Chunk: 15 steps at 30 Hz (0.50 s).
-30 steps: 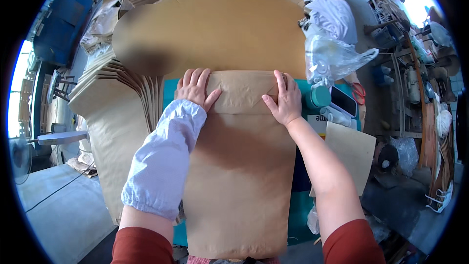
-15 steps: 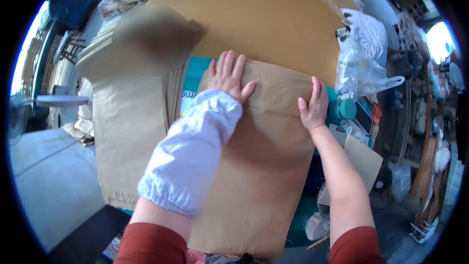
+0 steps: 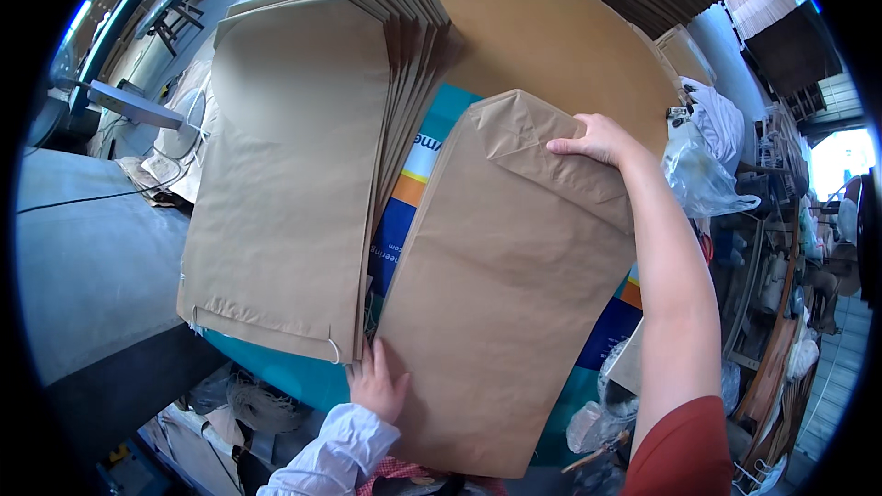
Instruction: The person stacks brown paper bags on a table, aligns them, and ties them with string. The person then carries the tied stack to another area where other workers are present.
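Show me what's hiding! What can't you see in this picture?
All in the head view:
- Right hand: most fingers are hidden by the hand itself and the paper bag.
- Bag's inside: hidden by its own paper.
- Bag stack: edges overlap too tightly to count.
- Red thing: mostly behind the right forearm, so I can't name it.
- White sleeve: cut off by the lower edge.

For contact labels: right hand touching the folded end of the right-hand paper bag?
Touching. The head view shows the right hand with its thumb lying on the folded end of the paper bag.
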Each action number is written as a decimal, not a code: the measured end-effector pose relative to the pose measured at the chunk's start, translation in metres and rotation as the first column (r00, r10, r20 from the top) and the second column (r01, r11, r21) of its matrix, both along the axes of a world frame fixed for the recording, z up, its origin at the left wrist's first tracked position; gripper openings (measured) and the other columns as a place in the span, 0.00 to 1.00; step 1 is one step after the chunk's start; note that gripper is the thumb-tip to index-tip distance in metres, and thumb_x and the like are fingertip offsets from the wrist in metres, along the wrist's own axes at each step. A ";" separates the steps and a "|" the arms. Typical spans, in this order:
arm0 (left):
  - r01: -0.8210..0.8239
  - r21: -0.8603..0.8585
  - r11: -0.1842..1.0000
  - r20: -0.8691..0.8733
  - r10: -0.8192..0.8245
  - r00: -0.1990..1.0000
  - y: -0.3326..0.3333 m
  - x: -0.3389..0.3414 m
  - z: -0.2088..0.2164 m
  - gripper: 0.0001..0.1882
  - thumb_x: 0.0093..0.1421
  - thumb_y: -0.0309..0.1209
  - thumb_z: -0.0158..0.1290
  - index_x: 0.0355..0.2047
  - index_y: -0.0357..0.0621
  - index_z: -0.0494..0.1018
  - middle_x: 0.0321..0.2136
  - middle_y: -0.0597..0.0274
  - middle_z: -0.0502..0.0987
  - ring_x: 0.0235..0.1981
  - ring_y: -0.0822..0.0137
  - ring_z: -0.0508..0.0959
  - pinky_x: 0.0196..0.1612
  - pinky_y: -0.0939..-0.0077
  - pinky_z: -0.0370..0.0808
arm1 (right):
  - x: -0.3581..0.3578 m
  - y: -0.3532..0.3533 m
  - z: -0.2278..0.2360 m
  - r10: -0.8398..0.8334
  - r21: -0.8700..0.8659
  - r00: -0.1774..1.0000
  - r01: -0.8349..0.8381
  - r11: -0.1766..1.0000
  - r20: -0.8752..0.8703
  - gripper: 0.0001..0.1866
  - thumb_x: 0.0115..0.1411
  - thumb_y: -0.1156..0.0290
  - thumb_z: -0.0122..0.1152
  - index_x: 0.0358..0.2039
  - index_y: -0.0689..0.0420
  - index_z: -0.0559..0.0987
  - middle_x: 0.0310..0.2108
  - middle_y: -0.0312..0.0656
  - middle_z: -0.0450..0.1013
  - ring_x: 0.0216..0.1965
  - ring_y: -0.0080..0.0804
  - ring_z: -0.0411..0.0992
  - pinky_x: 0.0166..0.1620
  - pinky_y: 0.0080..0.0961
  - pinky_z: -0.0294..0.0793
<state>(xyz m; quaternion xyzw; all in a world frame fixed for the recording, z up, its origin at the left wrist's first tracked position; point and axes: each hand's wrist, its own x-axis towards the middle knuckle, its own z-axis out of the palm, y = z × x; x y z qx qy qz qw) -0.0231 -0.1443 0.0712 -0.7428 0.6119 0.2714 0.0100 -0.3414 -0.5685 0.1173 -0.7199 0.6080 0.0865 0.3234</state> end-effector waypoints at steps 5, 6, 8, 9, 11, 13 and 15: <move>0.009 -0.052 0.999 -0.085 -0.014 0.996 0.018 0.019 -0.016 0.45 0.49 0.34 0.62 0.63 0.32 0.52 0.52 0.41 0.68 0.52 0.42 0.68 0.55 0.57 0.66 | 0.020 0.023 0.015 -0.019 -0.140 0.991 0.001 0.990 -0.130 0.55 0.34 0.31 0.67 0.55 0.61 0.71 0.58 0.54 0.65 0.61 0.43 0.63 0.61 0.36 0.62; 0.016 -0.077 0.997 -0.069 -0.021 0.997 0.014 0.019 -0.020 0.45 0.50 0.34 0.62 0.63 0.32 0.52 0.52 0.41 0.68 0.52 0.43 0.68 0.56 0.58 0.66 | 0.018 0.026 0.015 -0.003 -0.369 0.990 -0.050 0.928 -0.143 0.51 0.39 0.35 0.67 0.55 0.62 0.71 0.58 0.53 0.66 0.60 0.44 0.63 0.60 0.36 0.62; 0.048 -0.079 0.996 -0.047 -0.052 0.998 0.011 0.015 -0.018 0.44 0.50 0.33 0.61 0.63 0.33 0.52 0.53 0.41 0.67 0.52 0.43 0.68 0.56 0.58 0.65 | 0.009 0.054 0.007 0.006 -0.715 0.982 -0.143 0.685 -0.190 0.42 0.47 0.44 0.68 0.54 0.63 0.71 0.56 0.53 0.67 0.59 0.45 0.65 0.60 0.37 0.63; 0.003 -0.002 1.000 -0.169 -0.003 0.986 0.008 0.019 -0.012 0.42 0.52 0.32 0.60 0.63 0.33 0.53 0.54 0.41 0.67 0.53 0.42 0.67 0.57 0.58 0.65 | 0.006 0.080 0.003 0.016 -0.761 0.999 -0.044 0.647 -0.044 0.38 0.49 0.49 0.67 0.54 0.63 0.71 0.56 0.53 0.67 0.58 0.46 0.65 0.60 0.37 0.63; -0.046 -0.008 0.999 -0.267 0.042 0.963 0.031 0.038 -0.008 0.41 0.52 0.32 0.61 0.62 0.32 0.54 0.55 0.40 0.66 0.55 0.42 0.66 0.58 0.59 0.64 | 0.038 0.161 0.016 0.065 -0.792 0.966 0.167 0.587 0.251 0.30 0.54 0.60 0.66 0.53 0.64 0.71 0.56 0.52 0.67 0.58 0.47 0.65 0.60 0.36 0.63; -0.043 -0.045 0.998 -0.318 0.026 0.948 0.057 0.057 0.003 0.41 0.52 0.32 0.62 0.62 0.32 0.55 0.55 0.40 0.66 0.56 0.43 0.65 0.59 0.59 0.64 | 0.037 0.280 0.005 0.003 -0.645 0.889 0.330 0.689 0.458 0.27 0.56 0.68 0.63 0.54 0.64 0.69 0.57 0.52 0.65 0.58 0.50 0.63 0.60 0.39 0.62; -0.049 0.013 0.999 -0.355 0.050 0.934 0.080 0.072 0.032 0.50 0.44 0.39 0.68 0.62 0.34 0.55 0.59 0.39 0.61 0.60 0.43 0.63 0.60 0.59 0.62 | 0.038 0.418 -0.009 -0.380 -0.306 0.788 0.560 0.770 0.485 0.32 0.57 0.68 0.63 0.59 0.65 0.64 0.59 0.55 0.61 0.60 0.50 0.60 0.63 0.39 0.58</move>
